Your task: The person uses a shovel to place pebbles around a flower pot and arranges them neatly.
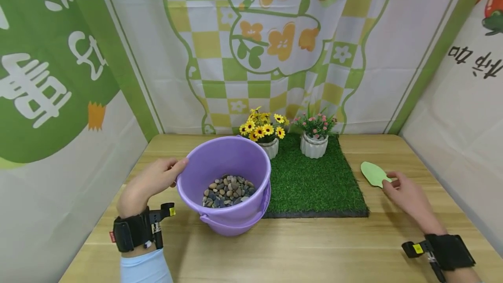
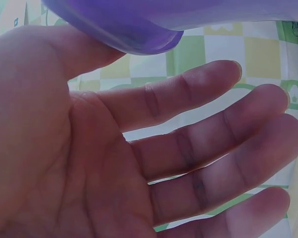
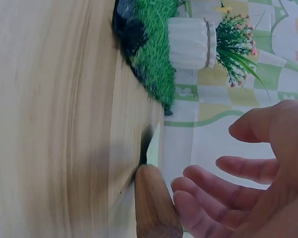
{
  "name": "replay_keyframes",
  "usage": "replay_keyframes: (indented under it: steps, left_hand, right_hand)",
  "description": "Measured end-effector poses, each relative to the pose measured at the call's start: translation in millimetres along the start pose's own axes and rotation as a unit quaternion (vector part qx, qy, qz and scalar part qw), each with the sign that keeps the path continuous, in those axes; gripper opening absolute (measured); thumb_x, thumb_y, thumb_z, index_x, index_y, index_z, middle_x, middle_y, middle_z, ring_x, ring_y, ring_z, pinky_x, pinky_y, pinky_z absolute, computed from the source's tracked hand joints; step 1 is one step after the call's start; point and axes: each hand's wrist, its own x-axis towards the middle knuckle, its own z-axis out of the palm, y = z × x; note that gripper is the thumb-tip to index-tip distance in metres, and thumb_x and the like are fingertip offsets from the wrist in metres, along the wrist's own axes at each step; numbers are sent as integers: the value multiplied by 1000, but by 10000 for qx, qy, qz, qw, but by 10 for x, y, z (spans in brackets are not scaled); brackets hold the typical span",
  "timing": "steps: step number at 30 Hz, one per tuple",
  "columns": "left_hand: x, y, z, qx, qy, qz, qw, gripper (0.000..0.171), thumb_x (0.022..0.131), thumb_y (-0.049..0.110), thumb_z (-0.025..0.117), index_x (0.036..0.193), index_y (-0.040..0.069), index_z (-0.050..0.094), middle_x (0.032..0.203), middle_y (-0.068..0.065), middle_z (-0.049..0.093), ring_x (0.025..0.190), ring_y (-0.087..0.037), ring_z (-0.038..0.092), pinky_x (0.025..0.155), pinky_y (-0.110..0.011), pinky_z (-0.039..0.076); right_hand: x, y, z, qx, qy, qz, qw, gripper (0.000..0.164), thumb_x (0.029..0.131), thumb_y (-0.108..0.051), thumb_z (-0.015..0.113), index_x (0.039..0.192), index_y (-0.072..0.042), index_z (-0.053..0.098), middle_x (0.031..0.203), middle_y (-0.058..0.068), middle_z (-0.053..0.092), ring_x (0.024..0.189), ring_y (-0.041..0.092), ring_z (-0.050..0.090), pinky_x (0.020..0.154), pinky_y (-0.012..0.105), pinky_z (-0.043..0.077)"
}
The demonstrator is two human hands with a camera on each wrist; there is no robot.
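A purple bucket (image 1: pixel 228 156) with pebbles (image 1: pixel 229 190) inside stands left of the middle, its mouth tipped towards me. My left hand (image 1: pixel 151 182) is at its left rim. In the left wrist view the thumb meets the bucket's rim (image 2: pixel 154 44), its tip hidden, while the other fingers stretch out apart from it. On the right lies a small trowel with a light green blade (image 1: pixel 373 174) and a wooden handle (image 3: pixel 156 208). Over the handle hovers my right hand (image 1: pixel 406 195); the right wrist view shows its fingers loosely bent beside the handle, not wrapped round it.
A square of artificial grass (image 1: pixel 314 187) lies on the wooden table (image 1: pixel 306 248), between bucket and trowel. Towards the back stand a pot of yellow flowers (image 1: pixel 262 130), partly behind the bucket, and a white pot (image 1: pixel 314 145) of pink flowers. Printed curtains (image 1: pixel 275 86) surround the table.
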Motion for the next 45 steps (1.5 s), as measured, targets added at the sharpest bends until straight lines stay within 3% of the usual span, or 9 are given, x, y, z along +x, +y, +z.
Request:
replay_keyframes:
  steps: [12,18,26,38,41,43,45]
  left_hand:
    - [10,21,-3,109,-67,-140,9998,56,104,53,32,113,8,64,92,-5,67,86,-20,61,73,-34,47]
    - [11,22,-12,114,-59,-97,9999,56,104,52,32,110,7,65,92,-5,67,87,-21,62,74,-33,47]
    - [15,5,4,46,-35,-87,9999,55,104,51,33,111,7,65,92,-5,68,86,-21,63,74,-34,48]
    - [20,-9,-2,4,-79,-78,9999,57,105,51,32,113,6,65,93,-4,69,85,-17,62,74,-33,48]
    - [25,-8,-1,41,-61,-94,9999,57,105,52,31,111,7,65,91,-4,68,84,-17,60,73,-32,46]
    - [29,-6,1,55,-51,-81,9999,56,105,52,31,109,7,65,89,-4,67,83,-17,59,73,-31,45]
    - [32,-4,3,40,-56,-63,10000,56,105,51,32,108,7,65,90,-4,67,83,-17,60,73,-31,45]
  right_hand:
    - [-2,108,-2,-496,109,387,9980,54,100,-31,44,130,13,45,109,37,62,87,46,64,61,45,50]
    - [-4,139,31,-684,171,169,9974,56,99,-31,48,129,16,45,108,41,60,89,51,62,62,50,49]
    - [-9,222,75,-1017,-164,216,9944,73,102,-46,44,137,16,36,125,50,43,107,68,39,86,72,37]
    - [58,265,108,-1083,-885,39,9902,87,100,-55,44,144,17,26,132,52,34,118,68,33,97,73,30]
    - [73,270,122,-1142,-843,-94,9898,84,100,-53,46,144,16,28,130,51,38,116,67,36,95,72,31]
    - [87,279,131,-1224,-779,-228,9892,74,100,-50,49,137,13,39,114,46,50,102,60,49,85,65,40]
    - [100,283,136,-1305,-748,-293,9882,60,100,-48,50,121,8,49,92,33,54,83,46,53,69,51,43]
